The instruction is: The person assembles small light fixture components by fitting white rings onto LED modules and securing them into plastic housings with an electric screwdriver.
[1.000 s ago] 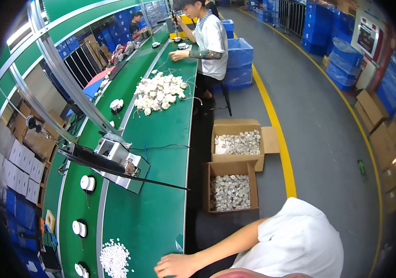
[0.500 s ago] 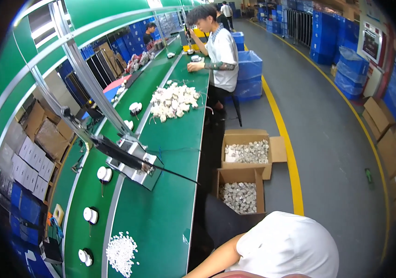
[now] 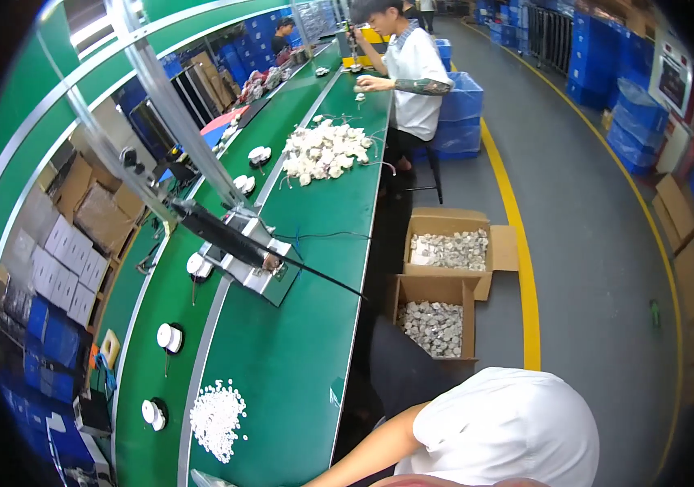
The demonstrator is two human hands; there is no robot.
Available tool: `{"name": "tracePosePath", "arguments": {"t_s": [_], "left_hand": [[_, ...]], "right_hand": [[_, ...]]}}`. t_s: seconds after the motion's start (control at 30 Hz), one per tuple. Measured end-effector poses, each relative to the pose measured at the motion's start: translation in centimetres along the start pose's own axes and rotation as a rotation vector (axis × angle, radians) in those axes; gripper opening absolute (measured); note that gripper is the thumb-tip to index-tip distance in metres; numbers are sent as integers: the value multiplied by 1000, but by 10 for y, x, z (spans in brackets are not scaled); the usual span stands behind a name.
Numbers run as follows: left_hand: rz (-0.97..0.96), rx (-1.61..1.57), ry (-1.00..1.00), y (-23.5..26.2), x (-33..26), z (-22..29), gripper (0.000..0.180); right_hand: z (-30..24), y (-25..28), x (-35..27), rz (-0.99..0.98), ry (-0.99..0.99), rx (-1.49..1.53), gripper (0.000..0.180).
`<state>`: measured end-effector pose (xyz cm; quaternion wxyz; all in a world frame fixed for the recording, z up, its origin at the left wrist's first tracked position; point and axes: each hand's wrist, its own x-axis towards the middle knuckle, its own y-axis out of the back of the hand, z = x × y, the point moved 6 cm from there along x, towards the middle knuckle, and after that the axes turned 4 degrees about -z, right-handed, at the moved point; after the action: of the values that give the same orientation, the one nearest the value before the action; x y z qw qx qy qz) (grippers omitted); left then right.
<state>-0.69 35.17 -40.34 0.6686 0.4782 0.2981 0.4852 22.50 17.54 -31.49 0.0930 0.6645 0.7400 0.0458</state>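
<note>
Neither of my hands shows; both lie outside the picture. My right forearm (image 3: 375, 449), below a white sleeve (image 3: 509, 426), reaches along the lower edge toward the green workbench (image 3: 290, 365), and the frame cuts it off before the wrist. Left of it on the bench lies a heap of small white pieces (image 3: 217, 420), too small to make out. A corner of clear plastic (image 3: 207, 479) pokes in at the bottom edge, near that heap. Whether a hand touches it is hidden.
White round parts with dangling wires (image 3: 170, 337) sit along the green conveyor (image 3: 140, 365). A metal fixture (image 3: 261, 276) with a black cable stands mid-bench, before a pile of white wired parts (image 3: 326, 150). Open cartons (image 3: 434, 329) stand right. A co-worker (image 3: 416, 73) sits further up.
The view has shifted, so the bench appears higher and further right. The clear plastic corner has come in at the bottom. The co-worker's hand has lifted a white part off the bench.
</note>
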Motion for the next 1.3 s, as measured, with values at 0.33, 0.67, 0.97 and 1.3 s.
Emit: {"name": "tracePosePath", "arguments": {"t_s": [0.33, 0.67, 0.97, 1.3], "left_hand": [[-37, 73, -121, 15, 27, 83, 39], [-115, 113, -139, -3, -3, 130, 40], [-200, 135, -156, -32, -27, 172, 41], [-254, 200, -164, -31, -43, 203, 43]], "right_hand": [[-17, 5, -20, 23, 165, -36, 34], [-44, 30, -50, 129, 175, -25, 41], [-15, 10, -31, 92, 291, 25, 42], [9, 8, -30, 75, 211, -3, 41]]}}
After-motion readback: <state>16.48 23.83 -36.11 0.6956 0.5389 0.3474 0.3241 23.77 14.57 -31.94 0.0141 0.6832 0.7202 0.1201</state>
